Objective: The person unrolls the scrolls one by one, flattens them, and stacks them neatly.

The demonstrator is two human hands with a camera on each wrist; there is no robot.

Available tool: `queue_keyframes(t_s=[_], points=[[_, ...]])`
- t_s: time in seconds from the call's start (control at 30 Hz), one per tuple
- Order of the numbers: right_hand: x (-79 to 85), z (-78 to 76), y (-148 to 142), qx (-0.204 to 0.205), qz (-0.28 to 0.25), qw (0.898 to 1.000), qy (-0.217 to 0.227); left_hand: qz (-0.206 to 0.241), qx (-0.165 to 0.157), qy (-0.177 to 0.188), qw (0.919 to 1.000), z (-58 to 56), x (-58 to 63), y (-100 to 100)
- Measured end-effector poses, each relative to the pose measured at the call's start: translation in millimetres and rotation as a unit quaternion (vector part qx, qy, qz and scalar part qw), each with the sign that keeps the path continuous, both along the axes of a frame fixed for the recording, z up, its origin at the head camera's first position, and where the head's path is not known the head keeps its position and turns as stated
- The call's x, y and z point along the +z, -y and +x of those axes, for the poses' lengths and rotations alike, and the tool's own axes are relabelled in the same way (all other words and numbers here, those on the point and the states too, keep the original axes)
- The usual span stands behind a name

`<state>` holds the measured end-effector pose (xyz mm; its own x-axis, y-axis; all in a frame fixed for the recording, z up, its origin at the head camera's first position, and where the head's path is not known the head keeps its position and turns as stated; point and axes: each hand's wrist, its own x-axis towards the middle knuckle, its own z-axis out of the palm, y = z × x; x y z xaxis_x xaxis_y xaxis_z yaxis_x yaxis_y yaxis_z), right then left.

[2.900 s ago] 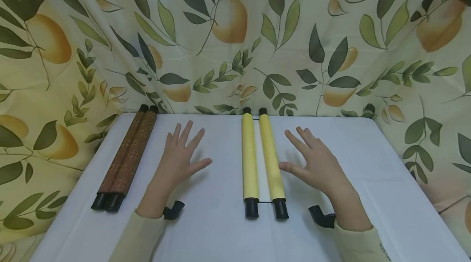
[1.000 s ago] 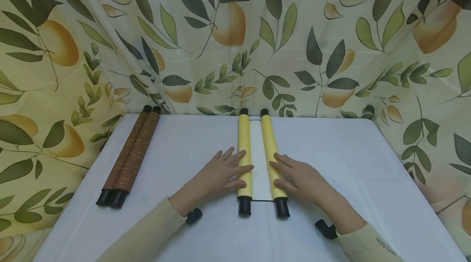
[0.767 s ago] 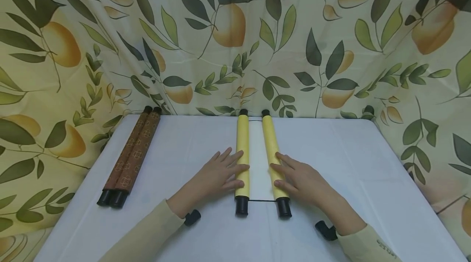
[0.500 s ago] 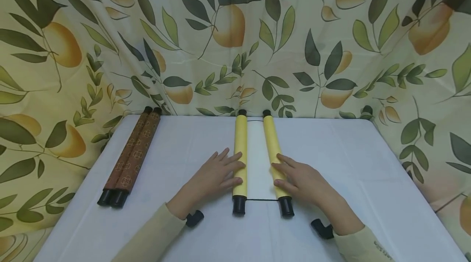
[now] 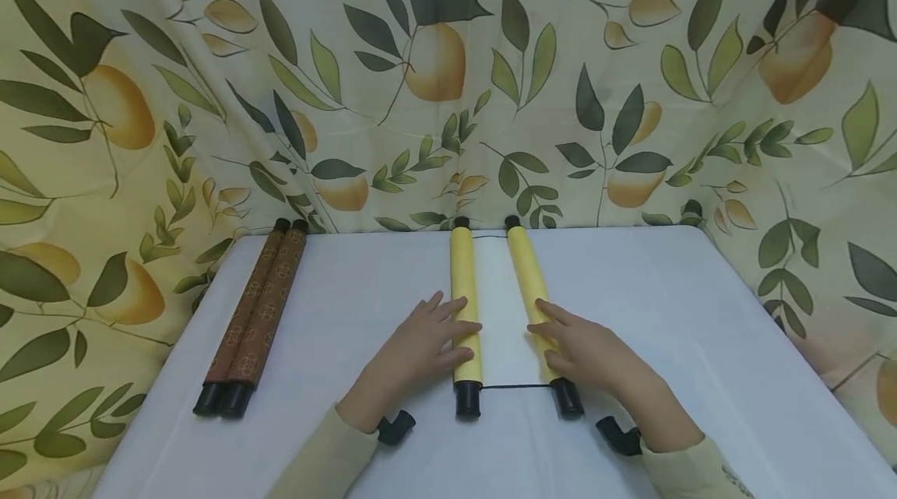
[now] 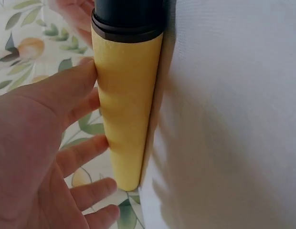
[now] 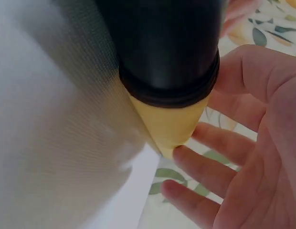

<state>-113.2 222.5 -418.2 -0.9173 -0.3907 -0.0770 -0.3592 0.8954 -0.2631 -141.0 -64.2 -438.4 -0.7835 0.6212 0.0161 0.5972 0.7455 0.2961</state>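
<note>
A yellow scroll (image 5: 464, 273) with black end knobs lies partly unrolled at the table's middle, a strip of white paper (image 5: 501, 312) bared between its two rolls. Spread fingers of my left hand (image 5: 415, 343) rest on the left roll; the left wrist view shows the thumb and fingers against the yellow side (image 6: 126, 109), not wrapped round it. My right hand (image 5: 596, 347) touches the right roll, which slants outward at its near end. In the right wrist view its extended fingers (image 7: 205, 169) lie along the roll near a black knob (image 7: 167, 52).
A brown patterned scroll (image 5: 269, 312), rolled from both ends, lies at the left of the white table (image 5: 652, 289). Behind the table's far edge hangs a curtain (image 5: 392, 117) printed with fruit and leaves. Black wrist mounts (image 5: 396, 427) sit at both cuffs.
From hovering beside the scroll, both hands have come onto its rolls. The rolls have moved apart, baring more white paper, and the right one has swung outward at its near end.
</note>
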Motion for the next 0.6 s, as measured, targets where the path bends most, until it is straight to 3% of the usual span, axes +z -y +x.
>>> queue_keyframes(t_s=[0.27,0.6], points=[[3.3,8.4,2.5,-0.006,0.020,1.000,-0.003,-0.021,0.000,-0.011,0.9997,1.5,2.2,1.8],[6.5,11.0,-4.0,-0.016,0.036,0.999,-0.002,0.004,-0.013,-0.005,0.9999,3.3,4.1,3.8]])
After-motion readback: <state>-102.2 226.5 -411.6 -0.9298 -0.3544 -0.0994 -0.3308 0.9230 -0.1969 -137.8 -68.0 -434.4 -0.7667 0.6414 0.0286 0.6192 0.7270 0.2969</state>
